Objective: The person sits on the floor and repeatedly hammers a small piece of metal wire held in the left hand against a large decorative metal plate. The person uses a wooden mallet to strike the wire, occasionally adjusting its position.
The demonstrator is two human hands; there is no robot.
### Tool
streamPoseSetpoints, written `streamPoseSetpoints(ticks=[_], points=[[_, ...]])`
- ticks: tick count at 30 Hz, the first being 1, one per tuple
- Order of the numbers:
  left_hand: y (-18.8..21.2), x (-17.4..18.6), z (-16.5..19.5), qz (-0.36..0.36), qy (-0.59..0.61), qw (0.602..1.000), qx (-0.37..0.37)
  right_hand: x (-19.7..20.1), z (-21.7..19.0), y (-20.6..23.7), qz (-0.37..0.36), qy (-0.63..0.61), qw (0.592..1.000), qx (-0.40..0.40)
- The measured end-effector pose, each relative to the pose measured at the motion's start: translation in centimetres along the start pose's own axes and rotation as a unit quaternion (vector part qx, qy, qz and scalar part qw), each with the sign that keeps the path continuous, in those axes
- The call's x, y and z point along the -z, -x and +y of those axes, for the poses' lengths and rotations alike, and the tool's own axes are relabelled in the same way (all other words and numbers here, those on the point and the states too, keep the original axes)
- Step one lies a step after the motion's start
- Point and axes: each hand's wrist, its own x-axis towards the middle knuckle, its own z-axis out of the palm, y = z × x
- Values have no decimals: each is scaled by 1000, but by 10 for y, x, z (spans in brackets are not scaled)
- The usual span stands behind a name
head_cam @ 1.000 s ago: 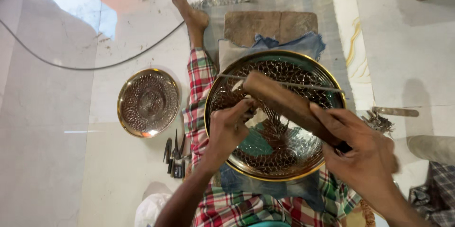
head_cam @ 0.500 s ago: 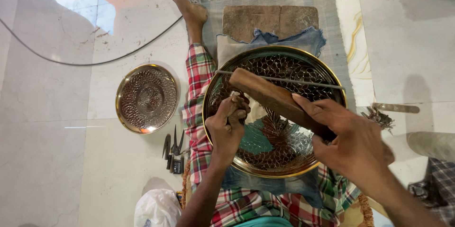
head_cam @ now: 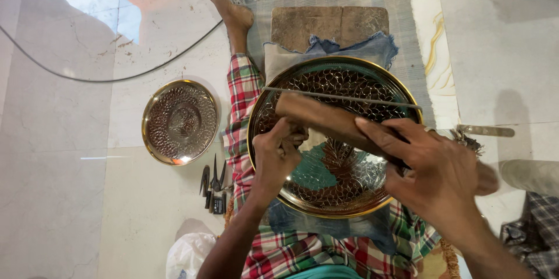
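A large round brass plate [head_cam: 381, 78] with fine engraved pattern rests on my lap over a checked cloth. My left hand [head_cam: 276, 156] is closed around a small chisel-like tool pressed on the plate's left part. My right hand [head_cam: 437, 174] grips a long wooden mallet [head_cam: 326, 119] that lies across the plate, its head close above my left hand. A thin metal rod [head_cam: 343, 97] lies across the plate's upper part.
A smaller engraved brass plate [head_cam: 180, 120] lies on the floor to the left. Several small dark tools [head_cam: 213, 184] sit below it. A woven mat [head_cam: 407, 28] with a stone block [head_cam: 326, 23] and blue cloth lies ahead. A black cable [head_cam: 116, 75] crosses the floor.
The mallet has swung down toward my left hand and the view has shifted slightly. My left hand stays on the plate with its tool.
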Motion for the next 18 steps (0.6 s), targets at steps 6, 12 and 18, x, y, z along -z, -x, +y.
streamPoseSetpoints(ticks=[6,12,18], points=[[-14,11,-7,-119,39,991,-36,-11,1,22,41,-39,998,-19],[-39,15,-15,-272,-63,956,-91,-57,9,64,30,-103,978,-177],[-68,21,-13,-382,-36,905,-185,-101,-6,112,149,-222,948,-171]])
